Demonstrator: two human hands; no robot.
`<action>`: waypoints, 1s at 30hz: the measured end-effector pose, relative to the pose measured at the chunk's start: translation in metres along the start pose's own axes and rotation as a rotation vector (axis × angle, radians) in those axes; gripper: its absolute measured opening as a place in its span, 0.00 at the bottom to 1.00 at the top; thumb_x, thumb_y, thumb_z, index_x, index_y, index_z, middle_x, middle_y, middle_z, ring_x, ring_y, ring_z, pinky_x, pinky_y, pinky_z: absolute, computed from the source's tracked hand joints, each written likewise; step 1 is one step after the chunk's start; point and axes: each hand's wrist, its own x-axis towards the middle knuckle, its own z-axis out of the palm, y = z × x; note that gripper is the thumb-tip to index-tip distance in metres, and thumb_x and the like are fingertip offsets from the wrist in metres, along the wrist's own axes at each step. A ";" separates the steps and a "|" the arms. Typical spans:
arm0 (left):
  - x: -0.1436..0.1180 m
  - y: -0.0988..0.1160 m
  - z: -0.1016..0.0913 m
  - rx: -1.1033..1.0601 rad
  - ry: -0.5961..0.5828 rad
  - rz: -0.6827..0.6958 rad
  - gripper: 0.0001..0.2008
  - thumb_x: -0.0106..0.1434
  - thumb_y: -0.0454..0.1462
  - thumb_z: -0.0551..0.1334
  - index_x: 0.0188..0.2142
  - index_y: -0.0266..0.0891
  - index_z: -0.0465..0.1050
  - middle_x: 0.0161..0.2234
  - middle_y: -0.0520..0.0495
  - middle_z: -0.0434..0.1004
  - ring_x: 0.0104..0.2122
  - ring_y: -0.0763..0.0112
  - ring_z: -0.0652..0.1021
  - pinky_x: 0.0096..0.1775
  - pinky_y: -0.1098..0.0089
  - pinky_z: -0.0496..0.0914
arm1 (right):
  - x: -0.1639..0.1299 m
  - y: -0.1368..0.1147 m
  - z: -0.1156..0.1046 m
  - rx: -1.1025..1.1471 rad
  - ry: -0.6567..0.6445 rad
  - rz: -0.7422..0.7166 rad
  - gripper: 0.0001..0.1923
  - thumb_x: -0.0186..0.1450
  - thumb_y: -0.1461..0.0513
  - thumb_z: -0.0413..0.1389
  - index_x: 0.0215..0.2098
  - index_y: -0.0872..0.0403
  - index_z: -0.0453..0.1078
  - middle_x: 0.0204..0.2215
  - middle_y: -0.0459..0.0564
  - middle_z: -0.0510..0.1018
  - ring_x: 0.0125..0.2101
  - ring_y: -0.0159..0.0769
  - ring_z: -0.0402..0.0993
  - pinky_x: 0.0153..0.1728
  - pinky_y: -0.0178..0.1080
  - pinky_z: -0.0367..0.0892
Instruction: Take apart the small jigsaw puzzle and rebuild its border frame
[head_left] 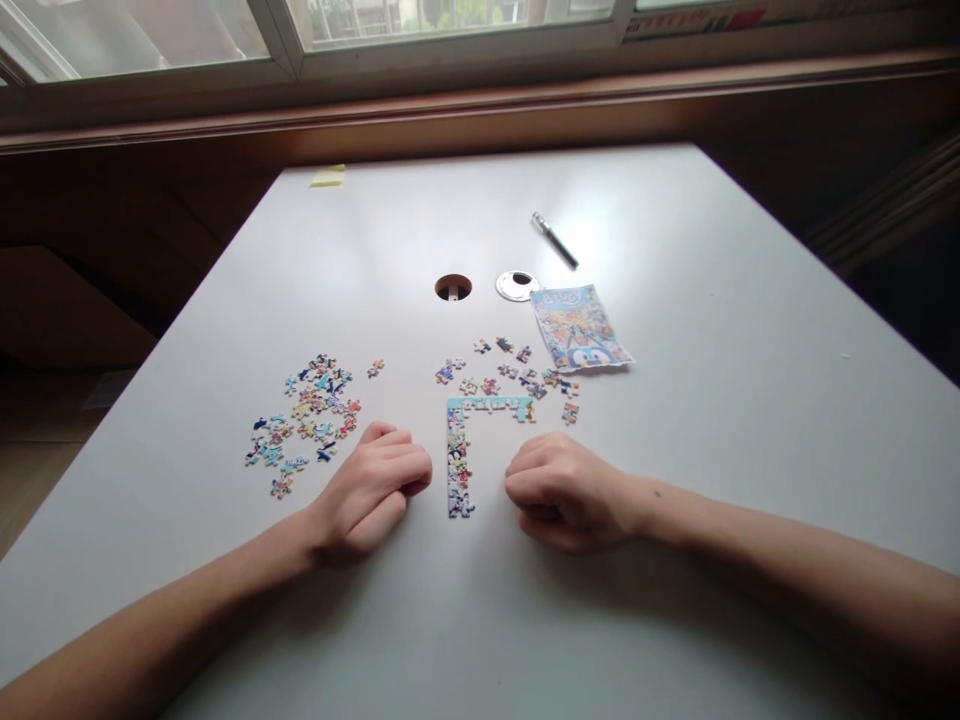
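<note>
Two bare hands rest on a big white worktop (pixel 675 480). The left hand (pixel 371 490) is curled into a loose fist, fingers together, and it holds nothing that can be seen. The right hand (pixel 566 490) is curled the same way, and its grip is closed too, with nothing seen inside it.

Between the two hands lies the joined puzzle corner (pixel 459 455). It is shaped like an L. One strip runs down toward the person, and one short strip runs to the right along the top. The left hand is just beside the long strip. The right hand is near it on the other side, not touching.

A heap of loose pieces (pixel 307 420) lies to the left of the left hand. A second small scatter of pieces (pixel 510 378) lies just above the joined corner.

Farther back is a picture sheet (pixel 579 328) with bright colours. Near it are a round hole (pixel 453 288) in the worktop, a round silver cap (pixel 516 285) and a pen (pixel 555 240). A yellow note (pixel 328 176) sits at the far edge, under the window (pixel 450 20)
</note>
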 end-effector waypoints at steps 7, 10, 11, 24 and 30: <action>0.001 0.000 0.001 0.009 0.022 -0.028 0.02 0.55 0.34 0.49 0.28 0.40 0.52 0.25 0.51 0.58 0.28 0.67 0.61 0.41 0.59 0.56 | 0.000 0.001 -0.001 -0.018 -0.017 -0.002 0.15 0.51 0.70 0.49 0.25 0.50 0.44 0.20 0.40 0.52 0.22 0.29 0.46 0.25 0.35 0.46; 0.001 0.002 0.000 0.022 0.021 -0.031 0.02 0.54 0.34 0.48 0.28 0.40 0.52 0.25 0.51 0.58 0.28 0.67 0.62 0.41 0.59 0.56 | 0.000 0.000 -0.002 -0.026 -0.029 -0.001 0.15 0.51 0.69 0.49 0.25 0.50 0.43 0.20 0.40 0.51 0.22 0.30 0.45 0.25 0.36 0.45; 0.001 0.003 0.000 0.028 0.019 -0.032 0.02 0.54 0.34 0.48 0.28 0.40 0.52 0.25 0.51 0.58 0.28 0.67 0.62 0.41 0.59 0.56 | 0.001 -0.001 -0.002 -0.027 -0.031 -0.003 0.15 0.51 0.69 0.48 0.25 0.50 0.43 0.20 0.40 0.51 0.22 0.30 0.45 0.25 0.36 0.45; -0.001 0.002 0.000 0.030 -0.013 -0.034 0.01 0.54 0.33 0.48 0.28 0.40 0.52 0.25 0.51 0.59 0.29 0.66 0.62 0.43 0.58 0.56 | 0.001 -0.001 -0.002 -0.038 -0.036 -0.007 0.15 0.51 0.69 0.48 0.25 0.50 0.43 0.19 0.40 0.51 0.22 0.30 0.45 0.25 0.35 0.46; 0.001 0.003 -0.002 0.028 -0.016 -0.021 0.02 0.55 0.34 0.48 0.28 0.40 0.52 0.24 0.51 0.60 0.28 0.66 0.61 0.42 0.58 0.56 | 0.001 -0.002 -0.002 -0.032 -0.040 0.007 0.15 0.51 0.69 0.48 0.25 0.50 0.42 0.19 0.40 0.51 0.22 0.30 0.45 0.25 0.35 0.47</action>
